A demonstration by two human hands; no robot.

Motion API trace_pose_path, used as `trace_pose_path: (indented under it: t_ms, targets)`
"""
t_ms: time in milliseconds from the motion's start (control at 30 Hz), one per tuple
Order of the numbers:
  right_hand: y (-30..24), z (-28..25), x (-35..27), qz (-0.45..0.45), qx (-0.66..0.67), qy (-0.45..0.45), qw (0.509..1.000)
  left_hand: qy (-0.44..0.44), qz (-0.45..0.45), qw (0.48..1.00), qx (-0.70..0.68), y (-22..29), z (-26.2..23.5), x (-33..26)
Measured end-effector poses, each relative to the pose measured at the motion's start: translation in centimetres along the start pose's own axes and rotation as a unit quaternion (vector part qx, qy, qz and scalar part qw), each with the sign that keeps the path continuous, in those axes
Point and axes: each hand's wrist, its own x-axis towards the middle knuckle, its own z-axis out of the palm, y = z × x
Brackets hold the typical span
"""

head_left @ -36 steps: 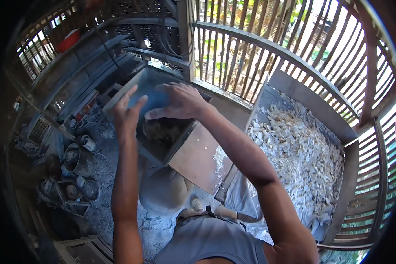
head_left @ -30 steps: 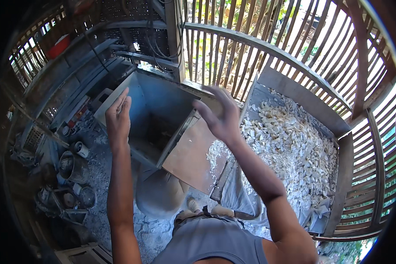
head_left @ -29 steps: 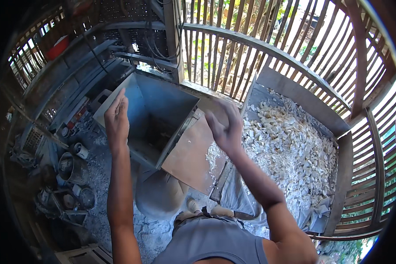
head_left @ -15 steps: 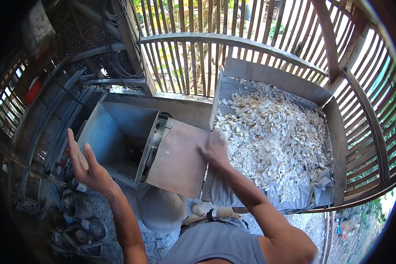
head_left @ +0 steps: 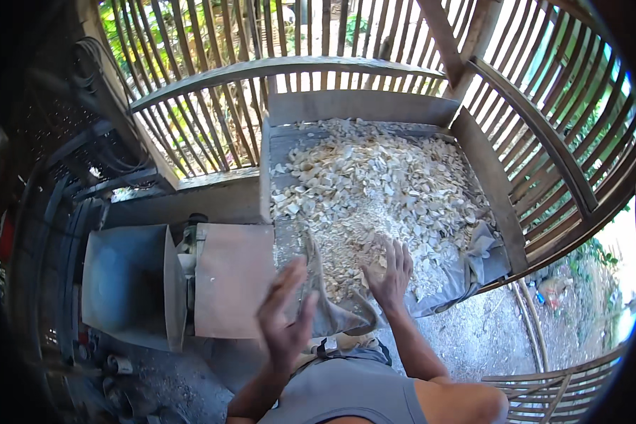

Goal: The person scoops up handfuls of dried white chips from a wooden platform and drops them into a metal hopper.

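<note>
A heap of pale, flat dried chips (head_left: 374, 169) with finer crumbs fills a board-sided wooden bin (head_left: 360, 106). At the bin's near side my right hand (head_left: 390, 279) reaches over the crumbs, fingers stretched and thumb apart, holding nothing that shows. Whether its palm touches the chips is hidden. My left hand (head_left: 284, 314), somewhat smeared by motion, is raised between the reddish-brown board (head_left: 233, 283) and the bin, thumb and fingers apart and nothing in it. Between the hands, a grey cloth sheet (head_left: 325, 283) is folded up along the bin's near edge.
Left of the board stands a square metal hopper (head_left: 127, 283) with an open top. A slatted wooden wall (head_left: 261, 69) runs behind the bin and round its right side. Dusty floor (head_left: 487, 332) shows at the lower right, with poles (head_left: 530, 321) lying along it.
The view has swung right, toward the bin. My left hand has come from beside the hopper to near the bin; my right has moved from the board's edge onto the crumbs. The cloth's near edge is now raised.
</note>
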Motion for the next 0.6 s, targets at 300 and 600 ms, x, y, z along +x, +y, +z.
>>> trace_pose_path:
  t_ms: [300,600]
  targets:
    - [7.1,4.9,6.0,0.012,-0.018,-0.030,0.999,-0.220,-0.063,0.956,0.184,-11.6,15.4,-2.4]
    - [18.6,-1.3,14.6,0.138,-0.055,0.007,0.989,-0.068,-0.149,0.918,0.362,-20.5,20.0,6.6]
